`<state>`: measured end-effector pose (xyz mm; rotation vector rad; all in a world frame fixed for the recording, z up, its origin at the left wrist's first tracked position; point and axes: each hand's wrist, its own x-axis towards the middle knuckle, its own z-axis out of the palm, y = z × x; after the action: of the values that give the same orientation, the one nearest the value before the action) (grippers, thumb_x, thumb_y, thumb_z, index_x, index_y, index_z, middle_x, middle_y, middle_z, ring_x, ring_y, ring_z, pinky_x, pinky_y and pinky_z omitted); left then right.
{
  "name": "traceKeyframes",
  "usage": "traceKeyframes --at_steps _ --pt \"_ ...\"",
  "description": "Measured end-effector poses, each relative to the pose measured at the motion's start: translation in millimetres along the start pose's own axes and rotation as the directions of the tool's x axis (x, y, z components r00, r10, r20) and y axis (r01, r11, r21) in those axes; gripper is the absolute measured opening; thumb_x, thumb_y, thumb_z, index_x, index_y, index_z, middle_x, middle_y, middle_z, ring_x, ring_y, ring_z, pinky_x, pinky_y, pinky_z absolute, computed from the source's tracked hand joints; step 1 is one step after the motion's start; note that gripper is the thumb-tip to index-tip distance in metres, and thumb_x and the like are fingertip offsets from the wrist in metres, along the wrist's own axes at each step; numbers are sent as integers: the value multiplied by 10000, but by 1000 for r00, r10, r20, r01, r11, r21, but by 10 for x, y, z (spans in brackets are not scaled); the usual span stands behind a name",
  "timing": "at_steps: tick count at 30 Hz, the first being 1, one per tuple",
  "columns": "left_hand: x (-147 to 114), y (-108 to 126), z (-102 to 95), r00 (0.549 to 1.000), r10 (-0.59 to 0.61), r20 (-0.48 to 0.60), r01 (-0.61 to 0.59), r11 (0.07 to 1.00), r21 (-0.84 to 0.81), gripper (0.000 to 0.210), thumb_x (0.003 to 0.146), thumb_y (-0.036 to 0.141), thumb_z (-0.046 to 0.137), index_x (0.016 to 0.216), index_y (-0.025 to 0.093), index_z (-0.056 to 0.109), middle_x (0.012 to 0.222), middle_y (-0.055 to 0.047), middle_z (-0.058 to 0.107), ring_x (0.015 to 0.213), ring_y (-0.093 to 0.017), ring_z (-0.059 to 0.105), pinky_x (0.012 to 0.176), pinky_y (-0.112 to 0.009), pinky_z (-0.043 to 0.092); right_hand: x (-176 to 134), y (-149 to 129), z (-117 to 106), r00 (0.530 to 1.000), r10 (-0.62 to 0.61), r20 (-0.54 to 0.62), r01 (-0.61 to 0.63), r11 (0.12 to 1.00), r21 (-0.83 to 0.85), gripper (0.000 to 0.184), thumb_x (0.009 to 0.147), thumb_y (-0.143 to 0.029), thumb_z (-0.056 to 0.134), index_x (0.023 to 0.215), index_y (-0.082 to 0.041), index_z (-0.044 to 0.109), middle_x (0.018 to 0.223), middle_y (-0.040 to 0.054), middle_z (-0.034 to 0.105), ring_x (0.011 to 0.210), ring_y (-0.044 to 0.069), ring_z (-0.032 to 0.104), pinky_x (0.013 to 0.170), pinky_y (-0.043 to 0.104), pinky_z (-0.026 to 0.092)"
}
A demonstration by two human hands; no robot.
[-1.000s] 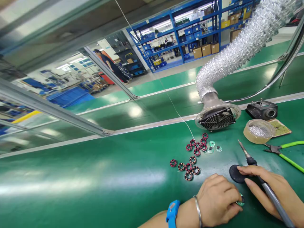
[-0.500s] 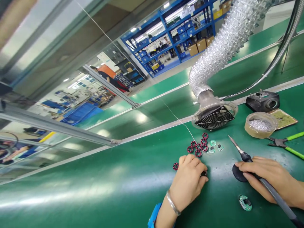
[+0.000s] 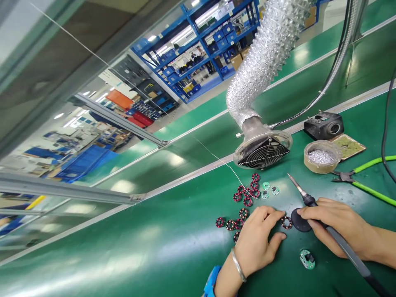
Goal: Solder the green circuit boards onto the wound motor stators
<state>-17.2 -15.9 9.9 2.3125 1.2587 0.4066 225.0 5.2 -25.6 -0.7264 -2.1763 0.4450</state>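
Observation:
My right hand (image 3: pixel 343 225) grips a soldering iron (image 3: pixel 349 249) like a pen, its tip pointing up and away from me. Between that hand's thumb and fingers is also a round black disc (image 3: pixel 300 222). Just left of the disc lies a red-and-black ring-shaped coil core (image 3: pixel 286 222). My left hand (image 3: pixel 260 237) rests beside this core, thumb and index finger apart, the index tip close to its edge. More coil cores (image 3: pixel 230 225) lie left of my left hand, some partly hidden by it. A green circuit board (image 3: pixel 307 259) with a black part lies nearer me.
A fume extractor (image 3: pixel 262 150) hangs behind another cluster of cores (image 3: pixel 247 192) and small green boards (image 3: pixel 266 186). Solder wire (image 3: pixel 233 172) droops down to them. At right are a tub of metal shavings (image 3: pixel 321 156), a black iron holder (image 3: pixel 324 125) and green-handled cutters (image 3: pixel 346 176).
My left hand has moved right toward the disc and its fingers have parted; a core now lies bare beside the disc. More cores show left of the hand. The view has shifted right.

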Motion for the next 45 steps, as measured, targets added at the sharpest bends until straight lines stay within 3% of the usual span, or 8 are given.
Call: traceKeyframes --at_steps 3,17,21,26,32,37,41,45 --pt "37 -4 45 1000 19 -15 -20 999 -33 277 867 182 600 1144 193 586 1005 -75 615 921 -225 555 814 -377 502 9 -19 11 999 24 -32 -24 1000 13 302 872 -48 424 1115 -198 522 798 17 663 595 144 561 590 284 445" --pt "46 107 128 996 1 -88 -12 993 -119 257 826 187 662 1078 185 608 971 -79 661 873 -234 597 776 -379 510 58 -53 23 996 80 -32 -79 996 40 281 825 -39 400 1038 -196 497 787 12 654 572 132 533 587 261 417" --pt "84 132 122 982 80 -168 -108 980 -167 316 871 142 582 1176 218 555 1040 -71 654 931 -210 600 816 -348 509 68 -40 28 994 109 -32 -107 992 66 259 835 -50 391 1021 -201 489 785 15 644 587 135 543 586 260 426" --pt "252 125 211 973 192 -127 -213 962 -172 348 838 67 523 1158 201 492 1001 -68 650 883 -201 593 787 -334 525 63 -41 27 984 176 -29 -172 978 115 253 822 -63 390 1008 -207 485 757 13 622 636 146 577 592 251 462" --pt "328 186 190 951 306 -51 -307 952 -7 349 807 -18 392 1084 172 487 939 -81 633 846 -201 571 767 -325 541 16 -62 45 984 179 -28 -173 975 138 272 803 -62 388 1009 -213 481 845 35 646 704 151 622 632 252 512" --pt "375 270 118 920 387 69 -392 893 222 252 938 69 316 1084 139 510 935 -103 651 830 -220 587 788 -364 550 9 -46 24 980 194 -35 -187 971 147 274 814 -52 408 1024 -217 471 891 37 646 737 143 633 655 237 528" --pt "329 177 124 936 351 -14 -351 936 31 253 927 86 415 1160 149 492 1059 -108 662 961 -212 615 869 -346 542 -4 -51 -19 978 204 -38 -197 969 150 298 812 -53 435 1066 -203 475 886 36 638 713 138 618 655 244 530" --pt "246 49 208 963 200 -180 -237 946 -219 212 862 159 604 1069 186 565 1127 -106 643 1049 -210 611 913 -345 527 10 -73 -24 997 60 -53 -54 993 104 293 806 -62 480 1068 -191 486 921 60 649 783 189 589 700 326 513"
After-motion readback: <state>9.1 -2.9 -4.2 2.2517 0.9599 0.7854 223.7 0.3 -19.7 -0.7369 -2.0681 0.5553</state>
